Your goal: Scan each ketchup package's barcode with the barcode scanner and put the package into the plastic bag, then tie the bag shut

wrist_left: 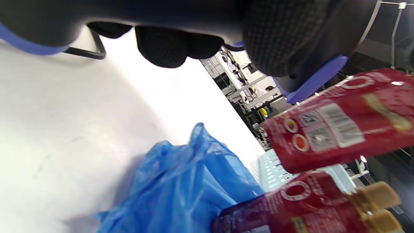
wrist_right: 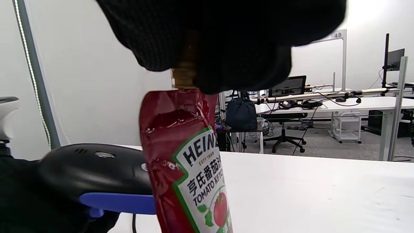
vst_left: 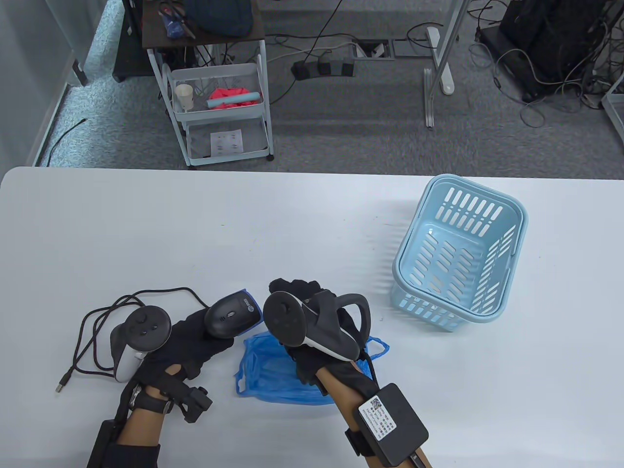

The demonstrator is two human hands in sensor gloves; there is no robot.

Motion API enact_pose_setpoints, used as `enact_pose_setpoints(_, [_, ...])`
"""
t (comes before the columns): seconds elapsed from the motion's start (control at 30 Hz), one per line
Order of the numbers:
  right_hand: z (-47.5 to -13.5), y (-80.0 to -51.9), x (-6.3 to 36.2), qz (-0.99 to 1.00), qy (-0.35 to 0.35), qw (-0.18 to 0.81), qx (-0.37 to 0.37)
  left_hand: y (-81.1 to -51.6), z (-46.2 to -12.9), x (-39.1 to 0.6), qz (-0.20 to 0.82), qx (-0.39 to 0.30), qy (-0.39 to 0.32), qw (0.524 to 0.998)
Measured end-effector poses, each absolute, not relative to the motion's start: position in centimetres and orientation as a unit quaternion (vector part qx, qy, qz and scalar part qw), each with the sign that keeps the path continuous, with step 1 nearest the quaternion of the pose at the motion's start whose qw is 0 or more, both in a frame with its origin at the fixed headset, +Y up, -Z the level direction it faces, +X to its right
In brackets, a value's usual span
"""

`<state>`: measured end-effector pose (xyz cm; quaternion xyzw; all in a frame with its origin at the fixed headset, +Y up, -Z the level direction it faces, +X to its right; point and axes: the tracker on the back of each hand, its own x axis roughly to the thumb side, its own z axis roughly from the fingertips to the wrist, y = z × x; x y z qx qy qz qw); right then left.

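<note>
Table view shows the gloved left hand [vst_left: 195, 341] near the front left of the white table [vst_left: 195, 229], fingers wrapped around a black handheld barcode scanner with a blue front rim [vst_left: 231, 314]. The scanner's dark cable [vst_left: 97, 321] loops away to the left across the tabletop. Just right of the scanner, the gloved right hand [vst_left: 302, 312] hovers over a crumpled blue plastic bag [vst_left: 265, 368] lying on the table's near edge. From above, that hand and its tracker hide whatever it carries.

The right wrist view settles it: the right hand's fingers [wrist_right: 245, 64] pinch the tan screw cap of a red Heinz tomato ketchup pouch [wrist_right: 190, 168], which hangs upright below the hand with its printed label facing the camera. The scanner's nose sits immediately left of the pouch, close to or perhaps touching it; the angle does not show which.

In the left wrist view, the pouch's back face [wrist_left: 339, 126], bearing a white barcode label, sits just in front of the scanner's blue rim. A second red pouch with a tan cap [wrist_left: 317, 207] lies below it, seemingly at the mouth of the blue bag, though blur leaves this uncertain.

A light blue slotted plastic basket [vst_left: 507, 312] stands well apart on the right side of the table.
</note>
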<state>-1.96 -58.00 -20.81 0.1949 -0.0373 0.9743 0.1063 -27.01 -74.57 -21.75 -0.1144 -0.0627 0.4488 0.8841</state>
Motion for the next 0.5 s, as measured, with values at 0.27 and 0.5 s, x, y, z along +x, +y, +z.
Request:
enact_pose_setpoints(0.27, [-19.2,-58.8,-3.2,0.969,-0.009,0.084,0.233,-75.1,-21.9,-27.6,0.454,-0.117,-0.043,0.882])
enact_pose_setpoints(0.5, [-18.8,-60.6,-4.6,0.967,0.026,0.040,0.249,-75.0,-21.9,-27.6,0.451,-0.118,-0.045,0.884])
